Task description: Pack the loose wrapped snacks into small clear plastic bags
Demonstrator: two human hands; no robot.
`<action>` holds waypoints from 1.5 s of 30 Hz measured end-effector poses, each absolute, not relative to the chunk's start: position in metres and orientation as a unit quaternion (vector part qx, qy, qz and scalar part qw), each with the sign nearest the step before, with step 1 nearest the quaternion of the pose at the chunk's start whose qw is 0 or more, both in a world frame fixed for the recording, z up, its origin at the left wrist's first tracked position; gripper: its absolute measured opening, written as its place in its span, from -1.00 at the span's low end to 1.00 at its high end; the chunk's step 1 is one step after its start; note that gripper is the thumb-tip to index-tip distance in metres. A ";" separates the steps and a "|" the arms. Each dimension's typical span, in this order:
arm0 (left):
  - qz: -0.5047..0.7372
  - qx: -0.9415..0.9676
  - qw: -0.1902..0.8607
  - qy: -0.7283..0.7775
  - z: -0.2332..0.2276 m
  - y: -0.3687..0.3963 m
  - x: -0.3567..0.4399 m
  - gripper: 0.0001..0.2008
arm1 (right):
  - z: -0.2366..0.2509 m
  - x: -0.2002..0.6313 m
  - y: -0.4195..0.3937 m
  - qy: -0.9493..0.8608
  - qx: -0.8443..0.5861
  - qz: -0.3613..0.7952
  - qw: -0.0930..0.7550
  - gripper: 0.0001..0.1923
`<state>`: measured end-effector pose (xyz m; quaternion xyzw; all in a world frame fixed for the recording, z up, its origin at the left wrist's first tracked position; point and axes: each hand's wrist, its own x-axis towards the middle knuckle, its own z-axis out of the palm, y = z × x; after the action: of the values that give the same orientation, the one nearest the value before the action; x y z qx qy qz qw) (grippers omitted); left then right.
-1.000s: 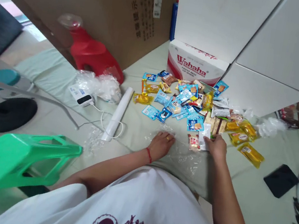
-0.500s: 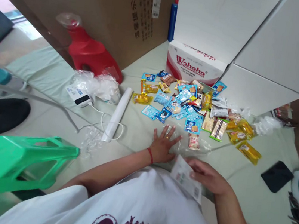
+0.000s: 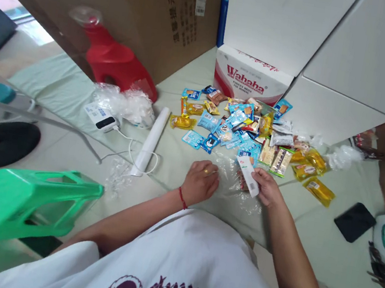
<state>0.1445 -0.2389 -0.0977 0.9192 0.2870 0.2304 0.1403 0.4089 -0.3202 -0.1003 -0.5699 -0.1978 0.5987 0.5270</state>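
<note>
A heap of small snack packets [image 3: 242, 127], blue, yellow and brown, lies on the pale green mat [image 3: 181, 171] in front of me. My right hand [image 3: 266, 187] holds a white snack packet [image 3: 248, 174] tilted above a clear plastic bag [image 3: 235, 187]. My left hand [image 3: 201, 182], with a ring and a red wrist cord, pinches the left edge of that clear bag. A reddish packet lies in or under the bag beside my right hand, partly hidden.
A Wahaha carton [image 3: 250, 77] and large white boxes [image 3: 355, 58] stand behind the heap, a big cardboard box [image 3: 134, 3] to the left. A white roll [image 3: 151, 140], a corded device [image 3: 103, 120], a red stool [image 3: 118, 61], a green stool [image 3: 22, 204] and a black phone [image 3: 354, 220] surround me.
My right hand took a white packet from the heap, drew it toward my body, then brought it forward over the clear bag. My left hand went from flat on the bag to pinching its edge.
</note>
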 end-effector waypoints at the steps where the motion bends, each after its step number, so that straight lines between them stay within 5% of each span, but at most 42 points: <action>1: 0.214 0.931 0.154 0.255 -0.094 -0.234 0.153 -0.71 | -0.101 0.405 -0.321 -0.199 -0.568 0.599 0.527 -0.54; 11: 0.022 0.934 0.142 0.327 -0.123 -0.240 0.125 -0.26 | -0.093 0.416 -0.369 -0.188 -0.595 0.542 0.563 -0.55; 14: 0.044 0.925 0.153 0.345 -0.114 -0.246 0.106 -0.32 | -0.090 0.459 -0.401 -0.195 -0.676 0.435 0.562 -0.51; 17: 0.098 0.906 0.152 0.382 -0.105 -0.241 0.109 -0.61 | -0.092 0.508 -0.418 -0.230 -0.819 0.272 0.450 -0.52; 21: 0.137 0.898 0.107 0.405 -0.106 -0.228 0.131 -0.67 | -0.094 0.541 -0.388 -0.264 -0.922 0.073 0.272 -0.58; 24: 0.140 0.922 0.083 0.351 -0.112 -0.222 0.139 -0.73 | -0.098 0.534 -0.339 -0.277 -0.937 0.067 0.203 -0.53; 28: 0.104 0.952 0.122 0.259 -0.122 -0.219 0.131 -0.38 | -0.109 0.521 -0.297 -0.272 -0.896 0.188 0.298 -0.58; 35: 0.068 0.950 0.164 0.256 -0.135 -0.217 0.115 -0.43 | -0.109 0.503 -0.293 -0.322 -0.775 0.277 0.467 -0.34; 41: 0.074 0.949 0.183 0.247 -0.136 -0.215 0.113 -0.38 | -0.111 0.473 -0.239 -0.368 -0.898 0.090 0.222 -0.41; 45: 0.086 0.939 0.216 0.252 -0.137 -0.214 0.110 -0.47 | -0.117 0.461 -0.234 -0.279 -0.942 0.032 0.184 -0.23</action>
<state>0.1097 -0.2140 -0.1369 0.9394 0.2519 0.0858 0.2162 0.4612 -0.2345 -0.1170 -0.9418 -0.2793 0.0320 0.1844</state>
